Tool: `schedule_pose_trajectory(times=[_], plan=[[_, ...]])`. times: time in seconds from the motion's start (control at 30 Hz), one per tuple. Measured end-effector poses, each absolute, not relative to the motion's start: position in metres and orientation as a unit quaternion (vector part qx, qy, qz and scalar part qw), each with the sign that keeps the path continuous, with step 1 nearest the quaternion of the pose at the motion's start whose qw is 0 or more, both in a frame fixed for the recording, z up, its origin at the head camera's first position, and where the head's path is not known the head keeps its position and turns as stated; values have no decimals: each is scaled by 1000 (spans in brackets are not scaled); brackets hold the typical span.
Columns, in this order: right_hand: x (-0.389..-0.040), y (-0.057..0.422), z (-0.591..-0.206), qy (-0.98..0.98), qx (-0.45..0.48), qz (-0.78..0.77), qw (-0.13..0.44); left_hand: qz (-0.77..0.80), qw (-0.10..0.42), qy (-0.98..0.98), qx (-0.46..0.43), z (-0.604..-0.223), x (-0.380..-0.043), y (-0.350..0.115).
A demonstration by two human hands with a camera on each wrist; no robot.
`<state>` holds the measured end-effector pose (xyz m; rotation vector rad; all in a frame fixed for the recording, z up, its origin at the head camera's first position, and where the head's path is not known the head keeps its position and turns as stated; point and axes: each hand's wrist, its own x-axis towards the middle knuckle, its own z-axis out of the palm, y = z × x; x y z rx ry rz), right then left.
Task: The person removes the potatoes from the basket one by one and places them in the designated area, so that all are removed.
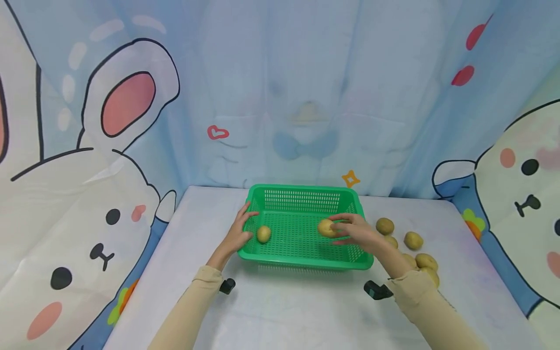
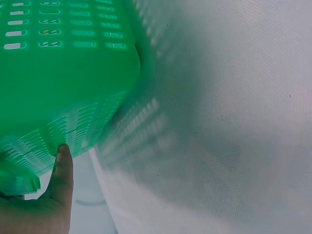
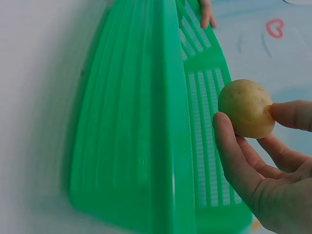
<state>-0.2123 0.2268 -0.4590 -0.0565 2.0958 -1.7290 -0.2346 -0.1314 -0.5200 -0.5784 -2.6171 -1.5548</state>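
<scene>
A green plastic basket (image 1: pixel 302 262) with slotted walls stands on the white table. One potato (image 1: pixel 264 234) lies on its floor near the left end. Over the basket's right half, my right hand (image 1: pixel 356 231) pinches another potato (image 1: pixel 327 228) between thumb and fingertips; the right wrist view shows this potato (image 3: pixel 246 108) above the rim. At the basket's left end, my left hand (image 1: pixel 238 232) grips the rim, with fingers reaching over the edge. In the left wrist view a finger (image 2: pixel 62 170) lies along the outside of the slotted wall.
Several loose potatoes (image 1: pixel 426 261) lie on the table to the right of the basket, some partly hidden behind my right forearm. A light-blue curtain (image 1: pixel 280 97) with cartoon figures hangs right behind the table's back edge. White tabletop (image 1: pixel 297 311) extends in front of the basket.
</scene>
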Motion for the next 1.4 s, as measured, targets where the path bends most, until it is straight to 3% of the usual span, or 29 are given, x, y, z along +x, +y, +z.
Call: schedule_pose_trajectory(times=[0.67, 1.0, 1.4], plan=[[-150, 350, -462, 808, 44, -555, 194, -500, 22, -847, -181, -520, -234, -136], [-111, 391, -504, 776, 137, -573, 226, -503, 17, -843, -190, -524, -236, -132], [-85, 405, -536, 775, 197, -542, 258, -510, 31, -839, -188, -528, -237, -131]])
